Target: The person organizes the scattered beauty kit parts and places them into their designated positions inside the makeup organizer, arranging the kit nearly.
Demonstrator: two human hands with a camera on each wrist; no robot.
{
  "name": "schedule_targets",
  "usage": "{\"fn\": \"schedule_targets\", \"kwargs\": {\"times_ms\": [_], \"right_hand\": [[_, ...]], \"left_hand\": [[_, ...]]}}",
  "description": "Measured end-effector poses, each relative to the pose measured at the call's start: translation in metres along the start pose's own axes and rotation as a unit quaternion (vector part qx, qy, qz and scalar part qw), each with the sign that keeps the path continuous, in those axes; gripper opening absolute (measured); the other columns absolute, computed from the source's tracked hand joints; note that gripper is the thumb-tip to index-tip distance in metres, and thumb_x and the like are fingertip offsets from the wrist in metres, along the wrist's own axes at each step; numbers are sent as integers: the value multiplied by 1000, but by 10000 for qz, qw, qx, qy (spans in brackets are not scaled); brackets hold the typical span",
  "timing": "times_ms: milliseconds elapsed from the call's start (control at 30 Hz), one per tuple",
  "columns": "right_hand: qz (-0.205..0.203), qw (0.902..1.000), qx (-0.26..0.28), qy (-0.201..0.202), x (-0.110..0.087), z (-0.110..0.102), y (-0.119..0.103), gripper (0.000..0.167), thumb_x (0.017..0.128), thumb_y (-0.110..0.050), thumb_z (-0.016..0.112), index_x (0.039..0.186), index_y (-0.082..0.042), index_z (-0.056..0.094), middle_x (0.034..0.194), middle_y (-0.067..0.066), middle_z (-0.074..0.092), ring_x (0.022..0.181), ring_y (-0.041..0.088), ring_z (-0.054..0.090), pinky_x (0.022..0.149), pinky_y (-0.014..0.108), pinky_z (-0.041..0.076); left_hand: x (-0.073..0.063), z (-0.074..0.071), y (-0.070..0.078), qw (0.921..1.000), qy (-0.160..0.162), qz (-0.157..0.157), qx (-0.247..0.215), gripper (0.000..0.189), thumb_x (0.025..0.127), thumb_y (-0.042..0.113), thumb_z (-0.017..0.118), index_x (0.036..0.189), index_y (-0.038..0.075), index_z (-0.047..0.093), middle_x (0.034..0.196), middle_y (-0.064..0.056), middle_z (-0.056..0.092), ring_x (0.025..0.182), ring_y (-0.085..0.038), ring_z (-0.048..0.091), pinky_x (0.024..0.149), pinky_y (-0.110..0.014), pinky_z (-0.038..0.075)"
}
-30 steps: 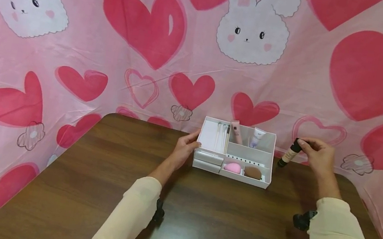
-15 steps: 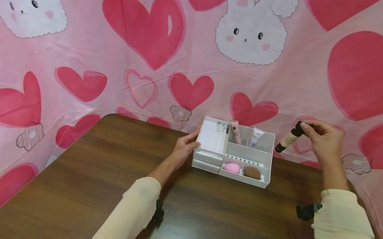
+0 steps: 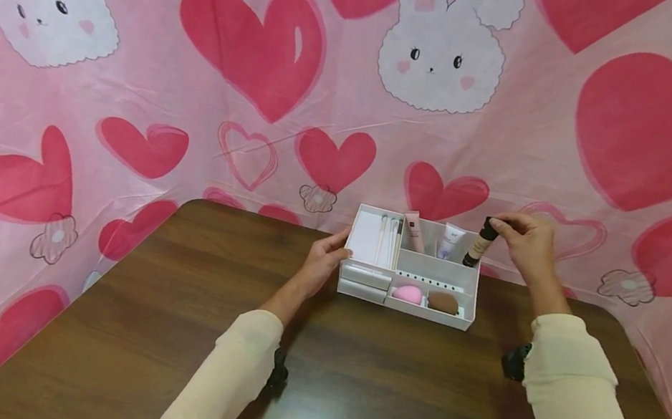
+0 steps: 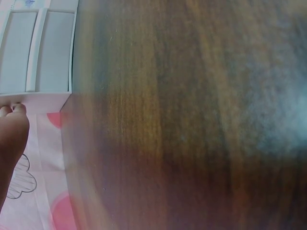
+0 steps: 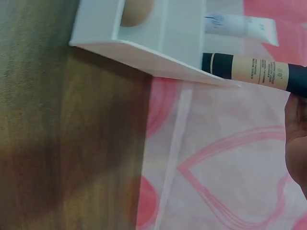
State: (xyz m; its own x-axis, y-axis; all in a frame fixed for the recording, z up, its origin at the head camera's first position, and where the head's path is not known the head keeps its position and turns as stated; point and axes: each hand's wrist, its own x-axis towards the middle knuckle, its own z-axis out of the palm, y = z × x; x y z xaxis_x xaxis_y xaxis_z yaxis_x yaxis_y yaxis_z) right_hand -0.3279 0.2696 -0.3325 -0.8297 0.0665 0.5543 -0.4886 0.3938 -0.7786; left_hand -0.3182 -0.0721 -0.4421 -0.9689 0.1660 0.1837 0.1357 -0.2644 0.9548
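Observation:
My right hand (image 3: 529, 245) pinches a foundation tube (image 3: 482, 242) by its black cap. The tube has a beige label and dark ends. It slants with its lower end inside the back right compartment of the white makeup organizer (image 3: 435, 266); in the right wrist view the tube (image 5: 259, 72) passes just over the side wall. My left hand (image 3: 324, 258) touches the organizer's left side; its fingertips (image 4: 19, 108) rest against that wall in the left wrist view. A pink tube (image 3: 414, 232) and a white tube (image 3: 450, 241) stand in the back compartments.
Several thin brushes (image 3: 389, 239) stand in the organizer's left part, above two small drawers (image 3: 364, 283). A pink sponge (image 3: 407, 293) and a brown sponge (image 3: 443, 302) lie in front. The brown table (image 3: 213, 336) meets a pink heart-print cloth (image 3: 249, 95) behind.
My right hand has raised the foundation tube from beside the organizer, then carried it left, over the back right compartment. The left hand and organizer look unmoved.

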Motion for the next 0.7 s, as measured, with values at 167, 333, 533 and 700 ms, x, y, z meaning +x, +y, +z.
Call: {"fn": "schedule_targets", "kwargs": {"times_ms": [167,333,533,700], "right_hand": [[184,9966,-699,-388,-1,5,28,22,92,-1,70,102,18,69,71,-45,57,69,-17,53,65,1,44],[439,9910,-1060,-692,-8,5,37,22,95,-4,68,103,16,70,75,-18,73,68,-17,53,65,1,45],[398,9858,-1385,-865,-11,9,47,23,97,-3,63,108,17,69,102,39,69,69,-20,50,64,0,43],[289,9842,-1490,-917,-11,12,51,24,98,-4,63,111,15,69,107,39,68,71,-22,47,66,0,41]], "left_hand": [[0,0,0,10000,2,-3,-52,61,92,-9,49,152,-9,35,165,-20,31,147,-25,33,113,-22,42],[0,0,0,9999,-67,57,-138,61,92,-11,48,152,-11,33,164,-22,29,145,-25,34,100,-11,46],[0,0,-1,9998,-61,19,-184,61,92,-11,48,152,-11,33,164,-23,29,144,-24,35,96,-9,46],[0,0,-1,9998,-37,21,-219,61,92,-11,48,151,-11,34,164,-23,30,145,-26,34,98,-10,45]]}}
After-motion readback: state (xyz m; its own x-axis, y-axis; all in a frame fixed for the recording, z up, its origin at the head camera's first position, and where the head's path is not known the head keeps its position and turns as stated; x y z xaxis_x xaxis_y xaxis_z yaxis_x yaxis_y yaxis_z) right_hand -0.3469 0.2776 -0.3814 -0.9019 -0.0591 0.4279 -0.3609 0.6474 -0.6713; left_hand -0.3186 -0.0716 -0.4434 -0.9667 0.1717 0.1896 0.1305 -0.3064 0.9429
